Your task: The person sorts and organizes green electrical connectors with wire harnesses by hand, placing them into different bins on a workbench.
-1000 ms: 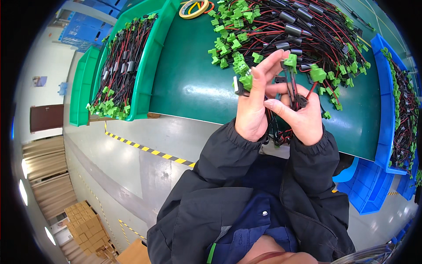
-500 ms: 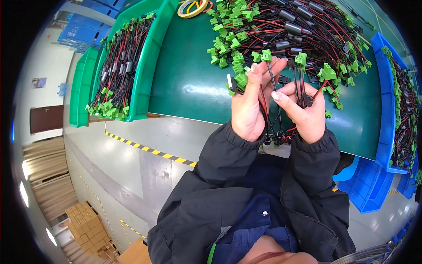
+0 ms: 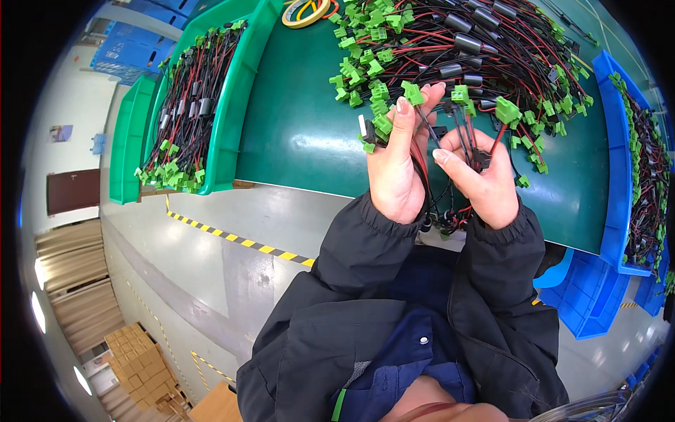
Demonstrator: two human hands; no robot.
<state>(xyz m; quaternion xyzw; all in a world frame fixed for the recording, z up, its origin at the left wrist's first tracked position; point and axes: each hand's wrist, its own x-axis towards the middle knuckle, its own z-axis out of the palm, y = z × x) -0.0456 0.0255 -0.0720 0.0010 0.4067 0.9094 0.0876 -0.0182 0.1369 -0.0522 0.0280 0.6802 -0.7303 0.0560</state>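
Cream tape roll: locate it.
Head view, top, left of centre: the cream tape roll lies on the table between the large green bin and the cable pile.

Red and black wires (image 3: 422, 169), bright green connectors (image 3: 507, 110), a dark green surface (image 3: 302, 144); the floor tape (image 3: 242, 242) is striped (yellow against black), the jacket (image 3: 316, 344) black, one bin (image 3: 616, 165) blue.

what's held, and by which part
Left grip and right grip hold thin red and black cables by the wires, near blocky green plastic connectors; finger contact partly hidden.
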